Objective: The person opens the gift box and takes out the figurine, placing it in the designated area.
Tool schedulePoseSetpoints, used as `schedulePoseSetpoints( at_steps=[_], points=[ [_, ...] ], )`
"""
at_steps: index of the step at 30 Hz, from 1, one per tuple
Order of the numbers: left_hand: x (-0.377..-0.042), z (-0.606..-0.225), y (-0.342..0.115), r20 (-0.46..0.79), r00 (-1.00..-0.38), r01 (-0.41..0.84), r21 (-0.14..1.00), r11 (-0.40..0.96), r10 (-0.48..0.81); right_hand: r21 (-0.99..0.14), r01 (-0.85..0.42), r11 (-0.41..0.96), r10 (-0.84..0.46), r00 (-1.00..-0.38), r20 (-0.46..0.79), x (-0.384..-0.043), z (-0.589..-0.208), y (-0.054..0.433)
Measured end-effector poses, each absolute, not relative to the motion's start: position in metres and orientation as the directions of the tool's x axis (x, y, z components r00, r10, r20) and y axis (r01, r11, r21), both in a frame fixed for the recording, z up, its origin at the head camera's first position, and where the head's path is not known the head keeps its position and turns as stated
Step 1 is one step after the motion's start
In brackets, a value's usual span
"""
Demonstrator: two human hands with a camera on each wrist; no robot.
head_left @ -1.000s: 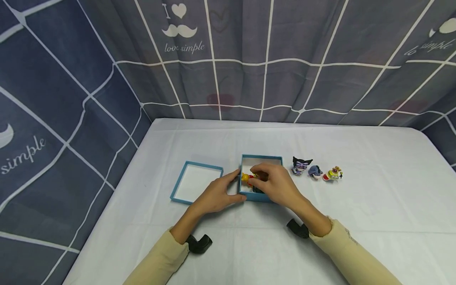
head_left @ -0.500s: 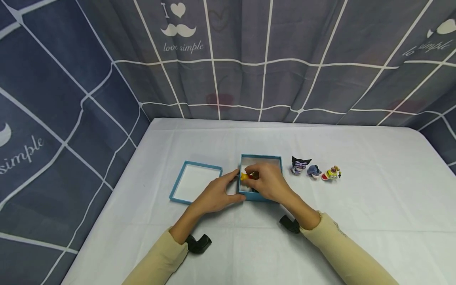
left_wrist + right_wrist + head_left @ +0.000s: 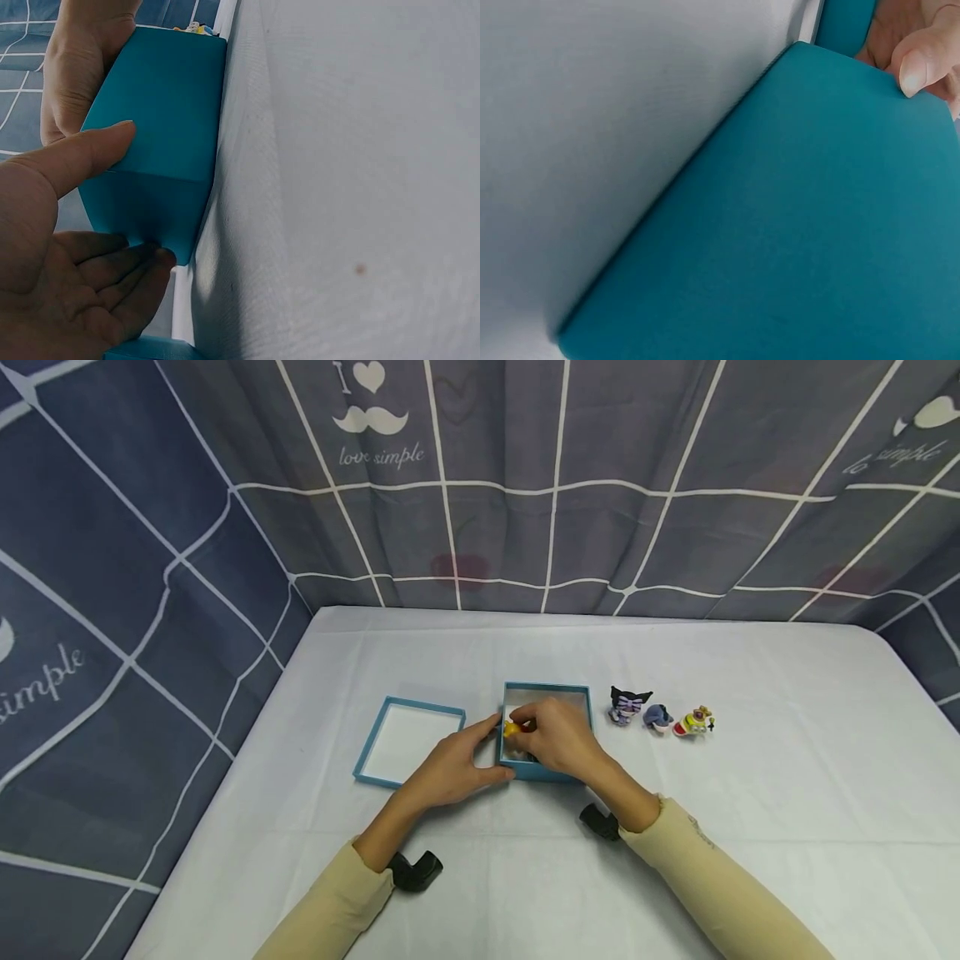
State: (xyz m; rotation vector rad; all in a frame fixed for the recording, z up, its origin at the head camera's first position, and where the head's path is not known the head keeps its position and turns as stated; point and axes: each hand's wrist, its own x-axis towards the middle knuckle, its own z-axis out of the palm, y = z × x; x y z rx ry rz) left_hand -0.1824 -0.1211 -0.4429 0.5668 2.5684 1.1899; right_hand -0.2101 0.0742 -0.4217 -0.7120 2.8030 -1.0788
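Note:
In the head view my right hand (image 3: 557,737) reaches inside a blue open-topped box (image 3: 550,772). Its thumb and index finger pinch a small toy figurine (image 3: 512,728), of which a yellow part shows; the rest is hidden behind the fingers. My left hand (image 3: 448,768) touches the box at its front left corner. The left wrist view shows the left thumb (image 3: 105,148) laid along the box's front wall (image 3: 157,112), with the other fingers fairly straight against its left side. From the right wrist, the box wall (image 3: 780,217) hides the right fingers.
Left of the box lies its blue-rimmed lid (image 3: 408,741), inside up. Three figurines stand in a row to the right: one black-eared and purple (image 3: 627,705), a blue-grey one (image 3: 657,718) and a yellow-and-red one (image 3: 694,722). White cloth covers the table (image 3: 787,735); a grey curtain (image 3: 600,427) hangs behind.
My right hand has shifted slightly left and deeper over the box with the figurine, whose yellow part now shows less. My left hand has stayed at the box corner.

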Motion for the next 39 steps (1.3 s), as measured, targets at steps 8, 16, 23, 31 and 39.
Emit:
schedulePoseSetpoints(
  at_steps=[8,16,23,31,39],
  points=[
    [-0.181,-0.442,-0.123,-0.064,-0.898,0.226,0.782,0.581,0.436,-0.639,-0.414,0.648,-0.463,-0.881,0.101,-0.212,-0.422,0.074],
    [-0.181,-0.442,-0.123,-0.063,-0.899,0.225,0.783,0.58,0.434,-0.717,-0.4,0.571,-0.479,-0.872,0.105,-0.213,-0.423,0.08],
    [-0.182,-0.442,-0.124,-0.062,-0.897,0.229,0.783,0.578,0.439,-0.807,-0.384,0.448,-0.454,-0.876,0.165,-0.212,-0.424,0.084],
    [-0.183,-0.442,-0.123,-0.08,-0.897,0.218,0.777,0.591,0.436,-0.859,-0.331,0.391,-0.334,-0.921,0.203,-0.21,-0.422,0.088],
    [-0.183,-0.441,-0.121,-0.082,-0.899,0.21,0.782,0.587,0.43,-0.958,-0.221,0.181,-0.378,-0.915,0.14,-0.213,-0.42,0.091]
  ],
)
